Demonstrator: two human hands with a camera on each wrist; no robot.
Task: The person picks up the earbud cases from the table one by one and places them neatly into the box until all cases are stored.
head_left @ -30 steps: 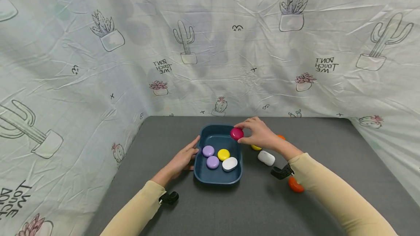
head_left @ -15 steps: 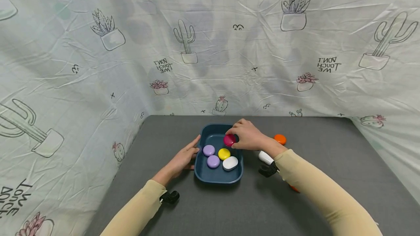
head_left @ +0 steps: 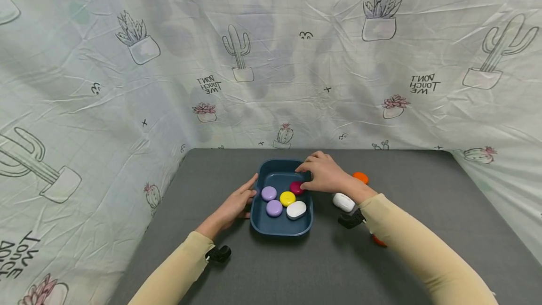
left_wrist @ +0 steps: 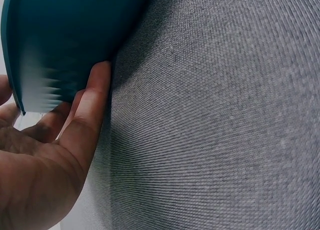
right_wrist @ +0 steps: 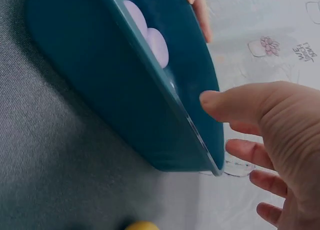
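Note:
A dark blue rectangular bin stands on the grey table. My left hand touches its left outer wall with extended fingers; in the left wrist view the fingers lie against that wall. Inside the bin are two lilac rounded discs, a yellow disc, a white oval piece and a crimson disc. Over the right rim, my right hand is beside the crimson disc, thumb and fingers spread apart. Nothing shows between thumb and fingers in the right wrist view.
Right of the bin lie a white oval piece, an orange disc and a red-orange piece partly behind the sleeve. A yellow piece shows at the right wrist view's bottom edge. A cactus-print curtain hangs behind the table.
My right hand has carried the crimson disc leftward over the rim, let it go inside the bin behind the yellow disc, and spread its fingers. The left hand has stayed at the wall.

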